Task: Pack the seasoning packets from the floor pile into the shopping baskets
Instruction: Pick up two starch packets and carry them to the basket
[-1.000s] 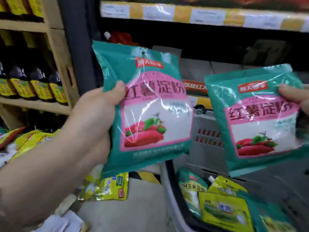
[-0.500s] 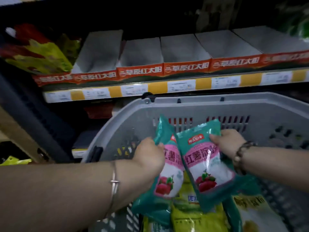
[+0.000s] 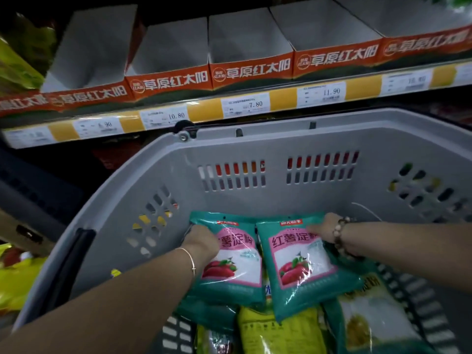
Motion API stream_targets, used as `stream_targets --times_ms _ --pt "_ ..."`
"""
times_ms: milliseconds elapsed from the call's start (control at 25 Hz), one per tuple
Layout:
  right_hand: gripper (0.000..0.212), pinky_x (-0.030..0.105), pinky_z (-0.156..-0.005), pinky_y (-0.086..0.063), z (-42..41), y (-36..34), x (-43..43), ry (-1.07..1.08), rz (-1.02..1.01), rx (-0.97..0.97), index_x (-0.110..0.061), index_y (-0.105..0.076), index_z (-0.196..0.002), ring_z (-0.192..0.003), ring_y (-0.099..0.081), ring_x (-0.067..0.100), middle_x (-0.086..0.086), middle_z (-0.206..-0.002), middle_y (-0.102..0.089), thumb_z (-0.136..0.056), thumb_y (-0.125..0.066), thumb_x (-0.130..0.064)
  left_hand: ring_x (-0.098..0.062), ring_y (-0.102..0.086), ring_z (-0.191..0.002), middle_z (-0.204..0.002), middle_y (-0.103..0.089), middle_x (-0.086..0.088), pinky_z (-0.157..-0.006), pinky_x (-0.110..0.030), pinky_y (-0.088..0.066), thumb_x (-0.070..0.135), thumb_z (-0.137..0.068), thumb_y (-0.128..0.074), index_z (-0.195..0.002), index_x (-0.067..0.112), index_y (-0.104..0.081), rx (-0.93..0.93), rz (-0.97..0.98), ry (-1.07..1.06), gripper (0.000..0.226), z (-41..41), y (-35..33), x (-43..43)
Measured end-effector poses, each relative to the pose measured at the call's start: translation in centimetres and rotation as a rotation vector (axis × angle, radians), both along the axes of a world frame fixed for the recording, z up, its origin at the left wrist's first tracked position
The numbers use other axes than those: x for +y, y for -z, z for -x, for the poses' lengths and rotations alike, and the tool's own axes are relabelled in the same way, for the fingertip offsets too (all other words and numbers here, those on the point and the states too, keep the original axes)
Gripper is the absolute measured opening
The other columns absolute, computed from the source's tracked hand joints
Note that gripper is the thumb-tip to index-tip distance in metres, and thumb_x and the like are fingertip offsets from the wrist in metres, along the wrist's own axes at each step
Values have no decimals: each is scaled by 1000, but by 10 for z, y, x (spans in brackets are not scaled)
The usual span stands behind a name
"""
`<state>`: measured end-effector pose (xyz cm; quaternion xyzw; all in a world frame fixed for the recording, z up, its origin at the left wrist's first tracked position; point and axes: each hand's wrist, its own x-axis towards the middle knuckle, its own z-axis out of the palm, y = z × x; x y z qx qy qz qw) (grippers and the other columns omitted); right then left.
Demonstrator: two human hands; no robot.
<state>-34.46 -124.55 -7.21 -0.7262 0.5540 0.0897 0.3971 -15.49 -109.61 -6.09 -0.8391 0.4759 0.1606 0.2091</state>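
While the left hand grips the left packet by its top and the right hand pinches the right packet at its corner, both sit side by side down in the basket, over yellow packets. Beyond its rim stand orange boxes above price tags.

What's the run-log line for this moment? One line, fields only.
phase: placing | left hand: grips left teal packet | right hand: pinches right teal packet | location: in grey basket, atop other packets
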Motion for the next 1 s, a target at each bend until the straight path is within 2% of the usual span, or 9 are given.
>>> stream_targets --times_ms 80,160,240,320,400,480,560,760,1000 --pt "45 19 -69 -45 -1 -16 -8 -340 122 291 -6 -62 -110 -84 -58 17 7 -102 -65 -90 -55 -46 -28 -56 -116 -127 -59 -13 -84 -27 -47 18 -96 -48 -122 5 -59 -26 -19 55 31 -14 -6 4" --pt "46 23 -82 -49 -6 -41 -14 -646 439 542 -12 -62 -105 -97 -61 21 8 -113 -64 -88 -51 -53 -24 -62 -104 -115 -64 -3 -79 -32 -49 32 -91 -55 -103 17 -63 -86 28 -30 21 -12 -27 2" --pt "54 27 -86 -48 -9 -51 -13 -770 560 486 -13 -55 -118 -105 -58 22 8 -120 -59 -83 -56 -55 -23 -60 -94 -110 -64 -4 -74 -32 -48 44 -86 -61 -90 20 -57 -36 170 66 24 -3 -38 -4" --pt "83 33 -98 -43 -10 -39 -3 -894 323 338 -21 -35 -138 -118 -48 23 6 -137 -45 -72 -65 -61 -25 -51 -111 -131 -50 -10 -91 -36 -45 55 -79 -65 -119 16 -51 198 124 167 58 13 -32 -8" --pt "114 43 -112 -26 -4 -11 16 -999 186 379 -27 -7 -147 -138 -24 28 6 -154 -13 -61 -68 -69 -33 -16 -143 -158 -12 -11 -114 -47 -25 62 -74 -67 -149 15 -17 255 -90 235 102 23 -16 -6" --pt "127 49 -116 -4 7 14 30 -1009 248 415 -30 13 -146 -144 4 28 5 -156 15 -56 -64 -77 -33 14 -144 -158 15 -11 -117 -53 -9 66 -70 -67 -151 15 8 246 -216 236 122 27 -2 2" --pt "131 51 -114 7 11 30 39 -987 315 383 -30 21 -143 -142 16 28 8 -153 25 -54 -60 -81 -35 19 -143 -156 21 -14 -115 -54 -5 69 -68 -67 -149 13 14 226 -266 240 127 31 15 12" --pt "129 50 -112 11 -11 43 59 -960 304 351 -28 25 -142 -140 21 32 11 -150 31 -55 -49 -88 -37 22 -141 -152 31 -13 -114 -56 -8 71 -68 -65 -147 14 23 220 -290 228 131 32 28 19" --pt "127 51 -114 9 -27 46 62 -948 298 323 -32 22 -143 -141 19 32 11 -151 29 -54 -49 -89 -36 21 -142 -153 29 -13 -115 -58 -7 70 -64 -69 -147 16 22 238 -202 238 134 26 40 24"
